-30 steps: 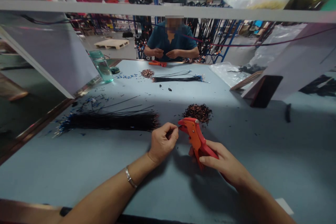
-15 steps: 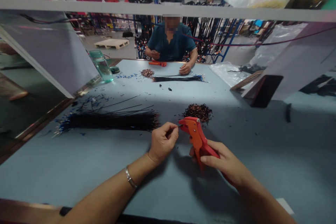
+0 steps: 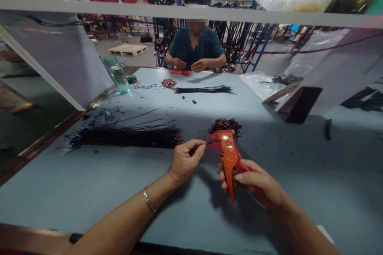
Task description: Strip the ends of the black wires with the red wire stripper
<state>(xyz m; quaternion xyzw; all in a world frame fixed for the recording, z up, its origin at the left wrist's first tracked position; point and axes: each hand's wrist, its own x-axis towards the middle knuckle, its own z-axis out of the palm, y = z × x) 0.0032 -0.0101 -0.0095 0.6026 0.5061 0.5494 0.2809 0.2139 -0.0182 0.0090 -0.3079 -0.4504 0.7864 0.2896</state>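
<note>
Between the pinched thumb and forefinger of my left hand point(image 3: 188, 158) is a thin black wire point(image 3: 208, 142), mostly hidden by the fingers. Its end lies at the jaws of a red and orange wire stripper point(image 3: 229, 153). My right hand point(image 3: 254, 179) is wrapped round the stripper's handles, which stand apart. Left of my left hand lies a thick bundle of black wires point(image 3: 128, 137), with blue and silvery ends at its left side. Just behind the stripper's head sits a heap of short dark and coppery scraps point(image 3: 224, 125).
Across the table point(image 3: 164, 215) a co-worker point(image 3: 196, 50) sits behind a smaller wire bundle point(image 3: 203, 89), a scrap pile point(image 3: 168, 83) and an orange tool point(image 3: 180, 72). A water bottle point(image 3: 117, 75) stands at the left, a dark phone-like slab point(image 3: 303, 104) leans at the right. A shelf point(image 3: 149, 8) spans overhead.
The wire stripper has shifted slightly right and turned, its handles now farther apart. My left hand has edged right with the wire. The co-worker's hand has left the far bundle and drawn back.
</note>
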